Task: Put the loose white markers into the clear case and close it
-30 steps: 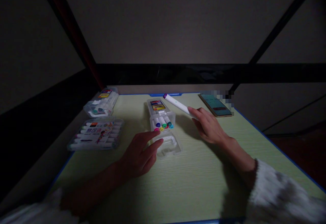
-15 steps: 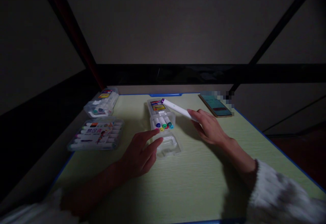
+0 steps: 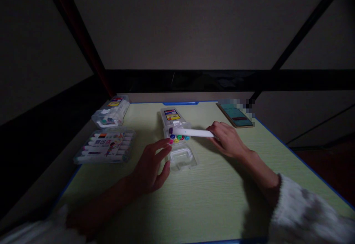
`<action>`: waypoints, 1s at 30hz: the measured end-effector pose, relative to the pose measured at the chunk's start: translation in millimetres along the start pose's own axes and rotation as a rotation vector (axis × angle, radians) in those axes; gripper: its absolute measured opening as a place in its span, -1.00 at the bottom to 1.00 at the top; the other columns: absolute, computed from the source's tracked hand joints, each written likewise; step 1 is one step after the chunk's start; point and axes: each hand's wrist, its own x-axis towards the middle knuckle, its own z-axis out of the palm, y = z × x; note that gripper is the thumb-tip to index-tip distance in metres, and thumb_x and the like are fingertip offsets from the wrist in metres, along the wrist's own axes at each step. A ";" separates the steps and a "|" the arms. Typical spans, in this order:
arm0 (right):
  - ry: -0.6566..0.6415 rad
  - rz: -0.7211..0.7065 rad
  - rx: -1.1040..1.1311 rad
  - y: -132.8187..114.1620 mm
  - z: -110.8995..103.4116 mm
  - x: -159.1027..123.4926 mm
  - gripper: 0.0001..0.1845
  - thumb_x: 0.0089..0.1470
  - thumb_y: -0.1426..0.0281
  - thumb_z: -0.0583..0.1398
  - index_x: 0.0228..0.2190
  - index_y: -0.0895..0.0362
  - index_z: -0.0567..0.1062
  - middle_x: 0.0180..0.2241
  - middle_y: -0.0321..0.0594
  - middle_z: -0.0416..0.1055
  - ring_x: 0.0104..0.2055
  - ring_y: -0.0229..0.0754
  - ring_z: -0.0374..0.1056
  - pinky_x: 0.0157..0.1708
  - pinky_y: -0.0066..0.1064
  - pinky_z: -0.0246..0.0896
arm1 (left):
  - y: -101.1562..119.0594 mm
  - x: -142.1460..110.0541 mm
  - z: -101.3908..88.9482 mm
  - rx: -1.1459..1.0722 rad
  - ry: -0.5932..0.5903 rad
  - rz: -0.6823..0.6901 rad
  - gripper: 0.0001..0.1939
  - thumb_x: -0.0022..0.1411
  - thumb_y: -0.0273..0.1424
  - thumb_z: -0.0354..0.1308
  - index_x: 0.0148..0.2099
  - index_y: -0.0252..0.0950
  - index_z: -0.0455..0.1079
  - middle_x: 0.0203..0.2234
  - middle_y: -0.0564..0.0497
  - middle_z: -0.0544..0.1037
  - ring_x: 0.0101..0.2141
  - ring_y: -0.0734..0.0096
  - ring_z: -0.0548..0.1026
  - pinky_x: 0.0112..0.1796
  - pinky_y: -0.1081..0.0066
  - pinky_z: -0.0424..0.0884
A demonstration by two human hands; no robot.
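Observation:
In my right hand [image 3: 226, 139] is a white marker [image 3: 194, 132], gripped near one end, its purple tip pointing left. The marker hangs level in front of a clear plastic marker case [image 3: 172, 116] with a yellow and blue label. Several markers with coloured ends [image 3: 176, 140] show at the case's near opening, partly hidden by the held marker. The case's clear lid [image 3: 181, 157] lies folded out toward me on the table. My left hand [image 3: 152, 166] is beside the lid with fingers apart and nothing held, its fingertips close to the pink marker end.
At the left stand another clear marker case [image 3: 112, 110] and a flat pack of markers [image 3: 105, 147]. A phone [image 3: 235, 114] lies at the far right of the pale green table [image 3: 205, 199], which has a blue edge. A wall rises behind.
The purple end of the held marker has swung down and left, from slanting upward to nearly level. My left fingers have drawn slightly back from the case and spread.

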 end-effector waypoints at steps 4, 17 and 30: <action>-0.014 -0.026 -0.034 -0.5 -0.8 0.8 -0.76 0.17 0.36 -0.07 -0.36 0.18 0.34 -0.49 -0.20 0.25 -0.49 -0.22 0.09 -0.48 -0.40 0.01 | -2.0 1.2 0.0 -0.024 0.041 0.023 -0.40 0.08 -0.61 0.02 0.17 -0.35 -0.04 -0.05 -0.22 0.30 -0.01 0.18 0.29 -0.11 0.18 0.34; -0.020 -0.066 -0.059 -0.9 -1.9 1.6 -0.69 0.19 0.32 -0.09 -0.29 0.20 0.38 -0.48 -0.20 0.25 -0.48 -0.22 0.09 -0.48 -0.41 0.00 | 1.1 1.7 -2.0 0.064 0.024 -0.011 -0.43 0.12 -0.59 0.01 0.18 -0.36 -0.02 -0.02 -0.22 0.25 -0.02 0.19 0.27 -0.11 0.23 0.34; -0.029 -0.061 -0.057 0.4 -0.7 0.4 -0.67 0.20 0.31 -0.10 -0.27 0.22 0.38 -0.47 -0.18 0.26 -0.48 -0.22 0.09 -0.49 -0.40 0.01 | -2.6 1.0 -2.1 0.072 -0.023 0.048 -0.37 0.15 -0.61 -0.02 0.25 -0.33 -0.11 0.02 -0.24 0.21 -0.03 0.23 0.29 -0.12 0.27 0.39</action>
